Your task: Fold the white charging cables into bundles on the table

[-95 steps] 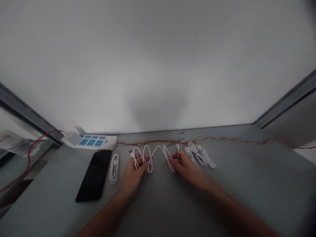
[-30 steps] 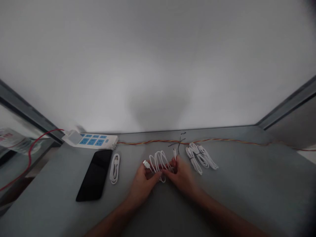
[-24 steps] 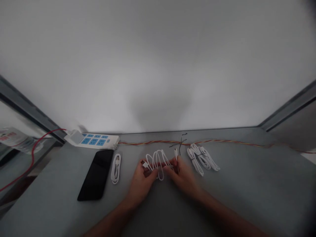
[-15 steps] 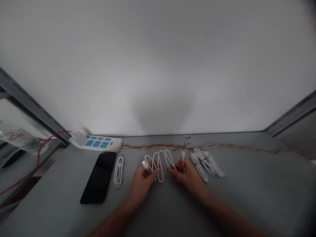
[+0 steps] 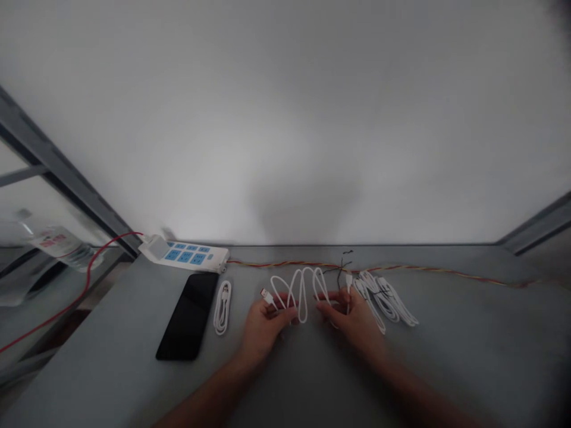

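Head view, left hand (image 5: 266, 328), right hand (image 5: 352, 318) apart, both pinching looped white USB cable (image 5: 302, 297)

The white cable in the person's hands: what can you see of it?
The white cable looks like a smooth, rubbery charging cord, gathered into several long, narrow loops between the hands. Its metal-tipped USB-A plug sticks out from the left hand. A slimmer white plug, too small to identify, stands up from the right hand. The loops sit over the grey table; whether they touch it is hard to tell.
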A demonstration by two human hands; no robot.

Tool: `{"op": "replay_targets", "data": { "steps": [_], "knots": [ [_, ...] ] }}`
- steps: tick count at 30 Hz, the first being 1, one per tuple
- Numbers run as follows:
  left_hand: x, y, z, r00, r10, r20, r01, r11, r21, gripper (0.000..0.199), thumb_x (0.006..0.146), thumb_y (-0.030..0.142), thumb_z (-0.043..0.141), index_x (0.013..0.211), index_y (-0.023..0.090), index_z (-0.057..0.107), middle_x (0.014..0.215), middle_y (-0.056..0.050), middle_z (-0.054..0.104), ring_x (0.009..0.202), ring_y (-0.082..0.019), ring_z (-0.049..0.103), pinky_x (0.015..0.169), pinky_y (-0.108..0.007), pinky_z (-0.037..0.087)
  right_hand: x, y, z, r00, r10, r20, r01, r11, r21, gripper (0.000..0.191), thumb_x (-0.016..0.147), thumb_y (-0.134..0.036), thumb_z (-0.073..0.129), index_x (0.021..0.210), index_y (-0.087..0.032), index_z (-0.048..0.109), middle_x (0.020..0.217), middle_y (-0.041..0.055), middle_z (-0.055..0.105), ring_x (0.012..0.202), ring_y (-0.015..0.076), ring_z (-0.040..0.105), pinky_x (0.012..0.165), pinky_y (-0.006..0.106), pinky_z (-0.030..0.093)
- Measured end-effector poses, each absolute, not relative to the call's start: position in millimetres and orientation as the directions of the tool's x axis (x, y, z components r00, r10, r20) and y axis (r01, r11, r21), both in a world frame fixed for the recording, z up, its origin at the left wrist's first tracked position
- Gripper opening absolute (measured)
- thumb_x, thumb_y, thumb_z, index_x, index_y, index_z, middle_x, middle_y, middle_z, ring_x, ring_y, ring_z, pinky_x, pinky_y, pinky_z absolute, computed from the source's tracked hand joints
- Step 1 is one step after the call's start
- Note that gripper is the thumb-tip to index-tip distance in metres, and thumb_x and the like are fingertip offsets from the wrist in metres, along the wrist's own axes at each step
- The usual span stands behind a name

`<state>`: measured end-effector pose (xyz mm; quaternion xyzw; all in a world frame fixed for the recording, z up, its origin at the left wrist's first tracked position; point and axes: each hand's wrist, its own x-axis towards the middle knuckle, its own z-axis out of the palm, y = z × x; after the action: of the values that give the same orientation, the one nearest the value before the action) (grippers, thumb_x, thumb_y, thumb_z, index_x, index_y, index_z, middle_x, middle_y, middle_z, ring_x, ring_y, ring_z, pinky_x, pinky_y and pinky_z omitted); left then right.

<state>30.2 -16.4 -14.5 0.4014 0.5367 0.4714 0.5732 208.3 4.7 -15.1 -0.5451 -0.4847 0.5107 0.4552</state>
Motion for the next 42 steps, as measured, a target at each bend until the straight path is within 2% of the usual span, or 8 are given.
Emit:
{"op": "replay_targets", "data": {
  "steps": [2, 8, 14, 20, 25, 33, 38, 42],
  "knots": [
    [30, -16, -14, -0.037, 0.97, -0.242, -0.123, 0.236, 0.964, 0.033, 0.069, 0.031, 0.073, 0.096, 0.015, 0.065, 0.088, -0.008, 0.072, 0.066, -0.016, 0.066, 0.042, -0.017, 0.036, 207, 4, -15, 0.009, 0.992, -0.123, 0.037, -0.123, -0.992, 0.05, 0.062, -0.045, 0.073, 0.072, -0.025, 0.028, 0.091, 0.0046, 0.062, 0.053, 0.0169, 0.064, 0.041, 0.029, 0.048],
    [31, -13, -12, -0.11, 0.961, -0.252, -0.141, 0.236, 0.961, 0.035, 0.069, 0.031, 0.072, 0.098, 0.014, 0.063, 0.093, -0.009, 0.071, 0.066, -0.016, 0.067, 0.038, -0.016, 0.033, 207, 5, -16, 0.058, 0.992, -0.112, -0.003, -0.112, -0.994, 0.053, 0.061, -0.04, 0.076, 0.072, -0.026, 0.026, 0.079, -0.0024, 0.058, 0.05, 0.0176, 0.065, 0.038, 0.029, 0.05],
    [29, -11, -12, -0.114, 0.968, -0.221, -0.173, 0.2, 0.964, 0.037, 0.069, 0.03, 0.072, 0.1, 0.012, 0.065, 0.088, -0.01, 0.072, 0.07, -0.017, 0.068, 0.04, -0.016, 0.035, 210, 7, -17, 0.043, 0.994, -0.102, -0.013, -0.102, -0.995, 0.049, 0.063, -0.036, 0.075, 0.073, -0.025, 0.029, 0.087, 0.0001, 0.063, 0.05, 0.0148, 0.066, 0.046, 0.03, 0.056],
    [26, -10, -10, -0.146, 0.967, -0.208, -0.091, 0.196, 0.976, 0.044, 0.072, 0.034, 0.068, 0.11, 0.012, 0.063, 0.094, -0.011, 0.071, 0.067, -0.016, 0.067, 0.038, -0.016, 0.034, 212, 10, -16, 0.049, 0.995, -0.089, -0.042, -0.087, -0.995, 0.051, 0.063, -0.036, 0.075, 0.073, -0.025, 0.026, 0.088, 0.0006, 0.065, 0.051, 0.0159, 0.066, 0.047, 0.032, 0.057],
    [20, -6, -11, -0.139, 0.977, -0.164, -0.033, 0.161, 0.986, 0.053, 0.072, 0.037, 0.067, 0.12, 0.016, 0.059, 0.098, -0.01, 0.071, 0.054, -0.011, 0.062, 0.034, -0.016, 0.029, 214, 10, -15, 0.06, 0.996, -0.06, -0.043, -0.057, -0.997, 0.05, 0.065, -0.039, 0.073, 0.072, -0.026, 0.025, 0.089, 0.001, 0.065, 0.052, 0.0165, 0.066, 0.05, 0.033, 0.057],
    [17, -2, -11, -0.175, 0.968, -0.18, 0.042, 0.19, 0.981, 0.043, 0.069, 0.032, 0.069, 0.107, 0.014, 0.061, 0.091, -0.008, 0.072, 0.042, -0.008, 0.055, 0.036, -0.019, 0.034, 214, 11, -16, 0.087, 0.995, -0.057, -0.018, -0.056, -0.998, 0.05, 0.063, -0.041, 0.073, 0.072, -0.026, 0.027, 0.085, 0.0005, 0.065, 0.052, 0.0168, 0.066, 0.05, 0.033, 0.057],
    [18, -2, -15, -0.212, 0.96, -0.183, 0.036, 0.195, 0.98, 0.034, 0.067, 0.03, 0.07, 0.095, 0.016, 0.057, 0.09, -0.008, 0.073, 0.058, -0.014, 0.063, 0.039, -0.019, 0.039, 213, 10, -11, 0.104, 0.993, -0.058, 0.015, -0.06, -0.998, 0.047, 0.065, -0.039, 0.072, 0.071, -0.025, 0.027, 0.083, 0.0005, 0.066, 0.052, 0.0165, 0.066, 0.05, 0.032, 0.055],
    [18, -2, -17, -0.188, 0.966, -0.18, 0.051, 0.193, 0.98, 0.031, 0.068, 0.031, 0.069, 0.092, 0.017, 0.055, 0.09, -0.007, 0.073, 0.056, -0.014, 0.062, 0.037, -0.019, 0.037, 214, 11, -13, 0.107, 0.993, -0.053, 0.037, -0.057, -0.998, 0.046, 0.064, -0.04, 0.072, 0.072, -0.025, 0.029, 0.085, 0.0021, 0.066, 0.054, 0.0167, 0.066, 0.048, 0.03, 0.054]
  ]
}}
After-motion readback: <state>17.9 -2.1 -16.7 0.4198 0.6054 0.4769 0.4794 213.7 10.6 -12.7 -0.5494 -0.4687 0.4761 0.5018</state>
